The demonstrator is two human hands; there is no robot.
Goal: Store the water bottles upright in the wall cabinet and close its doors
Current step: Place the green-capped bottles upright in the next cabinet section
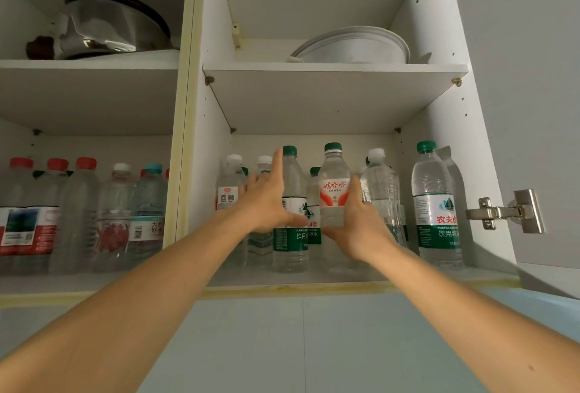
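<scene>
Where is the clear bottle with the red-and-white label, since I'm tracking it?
Head view: the clear bottle with the red-and-white label stands in the right compartment's lower shelf, held by the right hand.

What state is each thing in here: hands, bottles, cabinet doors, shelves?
Left hand: open, fingers spread, against a green-cap bottle.
Right hand: gripping the red-label bottle, upright.
Right bottles: upright on the lower shelf.
Left bottles: upright on the lower shelf.
Right door: open.
Pot: tilted on the upper left shelf.
White basin: on the upper right shelf.
</scene>
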